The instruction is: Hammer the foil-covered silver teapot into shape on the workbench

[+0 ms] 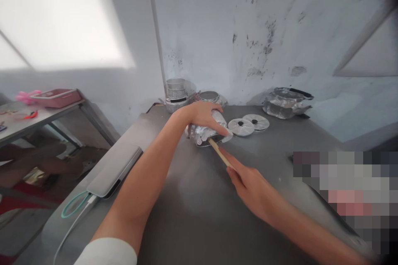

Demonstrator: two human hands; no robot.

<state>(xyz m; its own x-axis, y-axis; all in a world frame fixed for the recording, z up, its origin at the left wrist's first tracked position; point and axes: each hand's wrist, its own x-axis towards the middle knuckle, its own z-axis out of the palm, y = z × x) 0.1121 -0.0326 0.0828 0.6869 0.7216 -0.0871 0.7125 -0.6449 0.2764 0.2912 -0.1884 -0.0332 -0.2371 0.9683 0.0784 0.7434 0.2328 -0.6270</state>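
Against a scuffed wall (202, 29), near the gray desk's (186, 215) far edge, a left hand (203, 115) clasps a tilted foil-wrapped pot (205, 132); the right hand (244, 178) grips a wooden stick (219, 153) slanting far-left to its opening.

The room is closed off by a pale grey wall (202, 29), marked with dark scuffs (269, 35) and crossed by a narrow upright strip (154, 29) – at the upper left its surface is washed out by a broad bright patch (62, 12). Against it a grey table (186, 223) is set, its rounded corner turned to the lower left, while at the far left a second table (93, 120) is seen, carried on a metal frame – the space beneath it is left dim
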